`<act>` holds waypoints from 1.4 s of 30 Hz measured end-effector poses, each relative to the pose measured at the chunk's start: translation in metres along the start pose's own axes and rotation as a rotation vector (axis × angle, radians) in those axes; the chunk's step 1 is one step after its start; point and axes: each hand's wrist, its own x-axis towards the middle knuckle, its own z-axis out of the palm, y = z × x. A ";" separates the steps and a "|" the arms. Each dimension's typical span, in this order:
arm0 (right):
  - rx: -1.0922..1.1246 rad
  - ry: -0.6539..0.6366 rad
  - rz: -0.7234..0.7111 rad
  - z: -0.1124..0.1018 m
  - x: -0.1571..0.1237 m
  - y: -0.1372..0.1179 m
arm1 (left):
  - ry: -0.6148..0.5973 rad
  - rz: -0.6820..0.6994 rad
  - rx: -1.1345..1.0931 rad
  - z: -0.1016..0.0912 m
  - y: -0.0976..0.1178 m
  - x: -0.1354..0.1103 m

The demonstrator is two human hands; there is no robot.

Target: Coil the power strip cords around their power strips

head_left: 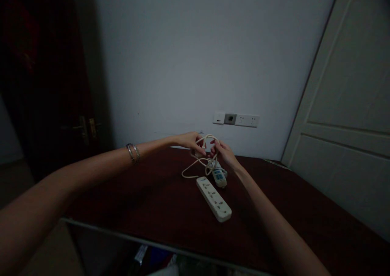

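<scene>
A looped white cord (209,136) is held up above the table between my two hands. My left hand (191,141) is closed on the cord at the loop's left side, fingers pointing right. On the loop's right side, my right hand (224,151) pinches the same cord. From the loop the cord droops to the table and runs to a white power strip (214,199) lying at a slant in front of my hands. A second, smaller power strip (219,175) with blue-grey sockets lies just behind it, partly covered by cord.
The dark red table (146,195) has a pale front edge, with items on a shelf below. A wall socket panel (246,120) is on the wall behind. A white panelled door (344,146) stands at the right, and a dark door with a handle (83,129) at the left.
</scene>
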 end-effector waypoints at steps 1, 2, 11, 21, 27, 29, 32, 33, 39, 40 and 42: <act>-0.009 0.000 -0.013 0.001 0.000 0.000 | -0.007 0.007 -0.035 0.001 -0.001 0.000; -0.022 -0.002 -0.021 0.002 0.001 0.000 | -0.022 0.018 -0.077 0.002 -0.002 -0.001; -0.205 0.030 0.002 0.003 -0.002 0.000 | 0.003 0.140 -0.170 0.020 -0.004 -0.005; -0.568 0.032 -0.037 -0.015 0.001 0.003 | 0.090 0.016 0.774 -0.003 0.000 -0.021; -0.459 -0.026 0.080 -0.026 -0.004 0.013 | -0.169 -0.108 0.900 -0.021 -0.001 -0.043; -0.400 -0.088 0.132 -0.028 -0.009 0.014 | -0.202 -0.139 0.946 -0.026 -0.006 -0.049; -0.356 -0.232 0.204 -0.023 -0.017 0.014 | -0.184 -0.115 1.037 -0.030 -0.011 -0.055; -0.365 -0.282 0.215 -0.019 -0.019 0.013 | -0.162 -0.095 1.065 -0.031 -0.011 -0.056; -0.546 -0.424 0.187 0.002 -0.029 0.005 | -0.107 0.048 1.207 -0.045 0.004 -0.055; -0.562 -0.417 0.175 0.003 -0.028 0.003 | -0.098 0.076 1.243 -0.047 0.008 -0.054; -0.580 -0.318 0.113 0.006 -0.022 -0.001 | -0.070 0.146 1.313 -0.049 0.017 -0.051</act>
